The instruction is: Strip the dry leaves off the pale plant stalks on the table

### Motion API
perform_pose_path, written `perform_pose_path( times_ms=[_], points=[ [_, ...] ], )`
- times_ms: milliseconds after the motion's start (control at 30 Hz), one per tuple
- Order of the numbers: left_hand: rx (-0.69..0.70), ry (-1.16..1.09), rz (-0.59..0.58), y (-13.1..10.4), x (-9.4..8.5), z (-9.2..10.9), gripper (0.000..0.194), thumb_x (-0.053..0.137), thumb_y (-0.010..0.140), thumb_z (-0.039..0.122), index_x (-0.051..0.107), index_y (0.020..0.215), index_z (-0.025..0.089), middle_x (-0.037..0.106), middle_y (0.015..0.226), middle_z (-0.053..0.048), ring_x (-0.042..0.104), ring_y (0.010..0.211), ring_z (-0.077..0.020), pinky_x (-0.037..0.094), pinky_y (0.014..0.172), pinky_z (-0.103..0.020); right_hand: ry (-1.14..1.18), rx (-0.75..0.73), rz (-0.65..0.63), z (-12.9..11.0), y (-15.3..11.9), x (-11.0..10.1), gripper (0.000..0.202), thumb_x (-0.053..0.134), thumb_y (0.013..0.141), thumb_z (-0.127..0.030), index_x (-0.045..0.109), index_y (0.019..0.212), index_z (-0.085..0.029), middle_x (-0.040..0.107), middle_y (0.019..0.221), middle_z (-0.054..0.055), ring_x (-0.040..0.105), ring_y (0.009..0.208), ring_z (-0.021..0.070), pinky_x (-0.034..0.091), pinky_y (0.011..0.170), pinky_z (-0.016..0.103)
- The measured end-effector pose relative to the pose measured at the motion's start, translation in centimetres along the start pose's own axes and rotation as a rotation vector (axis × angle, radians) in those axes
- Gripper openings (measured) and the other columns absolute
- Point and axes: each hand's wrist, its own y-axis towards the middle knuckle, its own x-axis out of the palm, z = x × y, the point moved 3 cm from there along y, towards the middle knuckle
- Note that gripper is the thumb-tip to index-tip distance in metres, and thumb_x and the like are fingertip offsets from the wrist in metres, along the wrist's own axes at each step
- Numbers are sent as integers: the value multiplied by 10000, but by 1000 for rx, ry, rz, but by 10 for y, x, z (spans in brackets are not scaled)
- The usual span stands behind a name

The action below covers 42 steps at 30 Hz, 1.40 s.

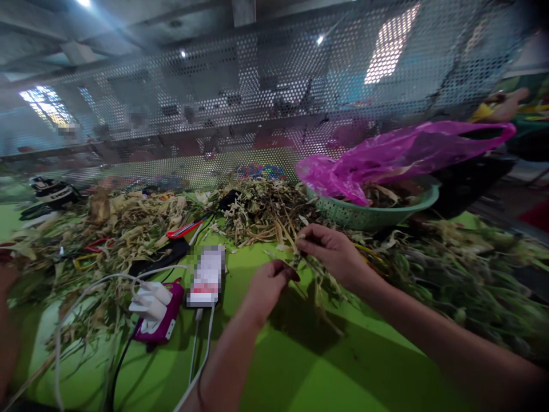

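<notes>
My right hand pinches a thin, partly dried plant sprig, whose stems and leaves hang below the fingers over the green tabletop. Just left of it, my left hand has its fingers pressed together near the sprig's leaves; what lies between its fingertips is too small to name. Behind both hands is a heap of dried stems and leaves. To the right lies a pile of greener plants.
A phone and a purple power strip with cables lie at left. Behind are a green basket with a pink plastic bag and a perforated metal screen. Another person's arm shows at far left.
</notes>
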Motion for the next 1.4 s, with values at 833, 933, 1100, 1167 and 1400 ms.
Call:
perform_pose_path(
  times_ms=[833, 933, 1100, 1167, 1400],
  points=[
    [315, -68, 178, -3, -13, 20, 311, 578, 794, 210, 613, 1103, 232, 635, 1113, -67, 563, 1004, -195, 410, 859, -310, -56, 71, -133, -5, 8, -10, 243, 659, 754, -412, 618, 719, -175, 563, 643, -19, 497, 618, 122, 387, 615, 249],
    [365, 12, 161, -7, -13, 27, 342, 588, 808, 247, 602, 1149, 240, 611, 1186, -78, 539, 1080, -202, 390, 927, -333, -121, 68, -156, -7, 7, -9, 247, 653, 749, -417, 624, 701, -176, 554, 628, -22, 487, 604, 125, 375, 592, 250],
    [422, 264, 179, -4, -11, 22, 224, 638, 767, 249, 670, 978, 180, 671, 992, -85, 583, 958, -212, 421, 883, -346, -125, 25, -154, -5, 4, -3, 237, 656, 748, -404, 629, 716, -171, 560, 655, -14, 500, 645, 136, 385, 615, 251],
    [424, 316, 182, -3, -9, 20, 193, 634, 767, 257, 669, 937, 171, 675, 943, -79, 593, 905, -210, 440, 843, -340, -89, 15, -148, -3, 2, 0, 238, 658, 749, -405, 623, 720, -172, 559, 659, -16, 502, 646, 134, 391, 616, 248],
    [349, 132, 48, 1, 0, 10, 195, 582, 798, 236, 588, 982, 170, 663, 948, -70, 606, 894, -183, 470, 823, -311, -57, -5, -82, 3, -1, 6, 214, 644, 768, -392, 605, 746, -183, 542, 661, -25, 490, 634, 125, 392, 600, 243]
  ],
)
